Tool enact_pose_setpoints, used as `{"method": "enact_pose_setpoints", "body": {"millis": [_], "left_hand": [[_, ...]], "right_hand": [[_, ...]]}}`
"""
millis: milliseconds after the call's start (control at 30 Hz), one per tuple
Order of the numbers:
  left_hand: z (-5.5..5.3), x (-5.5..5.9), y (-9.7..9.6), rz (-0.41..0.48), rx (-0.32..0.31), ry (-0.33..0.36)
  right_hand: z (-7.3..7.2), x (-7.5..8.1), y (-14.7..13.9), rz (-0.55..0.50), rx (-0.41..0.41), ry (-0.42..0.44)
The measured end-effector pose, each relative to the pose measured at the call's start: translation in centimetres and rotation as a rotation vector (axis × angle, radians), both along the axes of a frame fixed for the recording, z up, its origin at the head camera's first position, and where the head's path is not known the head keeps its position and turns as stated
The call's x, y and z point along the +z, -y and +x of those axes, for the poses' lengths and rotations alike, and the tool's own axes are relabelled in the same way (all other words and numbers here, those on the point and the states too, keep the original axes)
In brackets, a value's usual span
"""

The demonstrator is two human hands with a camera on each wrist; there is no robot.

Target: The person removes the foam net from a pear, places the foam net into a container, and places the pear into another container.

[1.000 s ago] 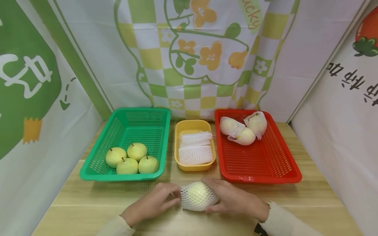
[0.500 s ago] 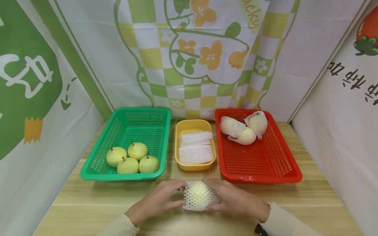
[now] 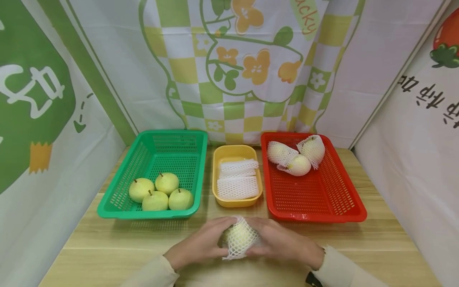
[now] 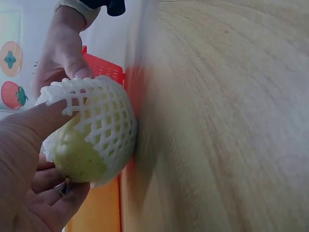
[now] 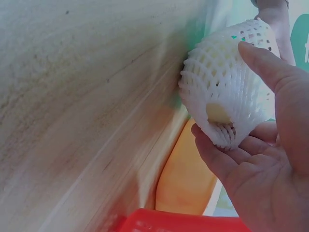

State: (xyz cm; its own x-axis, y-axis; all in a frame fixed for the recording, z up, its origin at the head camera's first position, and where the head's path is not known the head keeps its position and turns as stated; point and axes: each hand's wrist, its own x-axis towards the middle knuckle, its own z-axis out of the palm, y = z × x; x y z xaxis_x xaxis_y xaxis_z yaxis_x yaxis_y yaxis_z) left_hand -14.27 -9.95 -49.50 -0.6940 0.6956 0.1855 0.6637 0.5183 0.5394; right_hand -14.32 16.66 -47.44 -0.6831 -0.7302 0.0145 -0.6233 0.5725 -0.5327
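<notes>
A pale yellow-green pear (image 4: 79,157) in a white foam net sleeve (image 3: 241,239) is held between both hands just above or on the table, in front of the yellow tub. My left hand (image 3: 202,244) grips its left end. In the left wrist view the thumb tip is under the net's edge, the fingers lie behind the pear, and its stem end is bare. My right hand (image 3: 283,242) holds the other side, thumb on the net and fingers curled round the far side. There the sleeve's end (image 5: 224,135) is gathered, with a little pear showing through.
The green basket (image 3: 150,215) at left holds several bare pears (image 3: 166,184). Folded foam nets (image 3: 238,187) lie in the yellow tub (image 3: 236,204). At right, the red basket (image 3: 315,217) holds three netted pears (image 3: 299,164). Cloth walls surround the wooden table (image 3: 89,255).
My left hand has moved right, from the sleeve's open edge onto the pear. The net's left edge has shifted right, and the netted pear has turned a little. My right hand stays nearly in place.
</notes>
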Motion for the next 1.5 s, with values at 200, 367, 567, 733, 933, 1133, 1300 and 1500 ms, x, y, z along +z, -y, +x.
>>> {"method": "enact_pose_setpoints", "body": {"millis": [200,367,567,733,933,1133,1300,1500], "left_hand": [[-0.3,-0.3,-0.8,0.035,0.009,-0.003],[-0.3,-0.2,-0.8,0.079,0.024,0.013],[-0.3,-0.1,-0.3,0.103,0.039,0.006],[-0.2,0.0,0.4,0.112,0.065,0.027],[-0.2,0.1,1.5,0.107,0.111,0.02],[-0.3,0.1,1.7,0.061,0.111,0.027],[-0.3,0.0,1.2,0.04,0.06,0.032],[-0.3,0.4,1.4,0.019,0.031,0.011]], "right_hand": [[-0.1,0.2,-0.2,-0.026,0.014,0.002],[-0.2,0.4,-0.5,-0.069,0.028,0.01],[-0.1,0.3,-0.5,-0.104,0.017,-0.01],[0.0,0.2,-0.5,-0.116,-0.012,-0.054],[-0.2,-0.1,-0.6,-0.147,0.017,-0.174],[-0.3,0.3,-0.4,-0.117,0.009,-0.145],[-0.3,0.5,0.2,-0.073,-0.004,-0.132],[-0.1,0.4,0.5,-0.094,0.013,-0.215]]}}
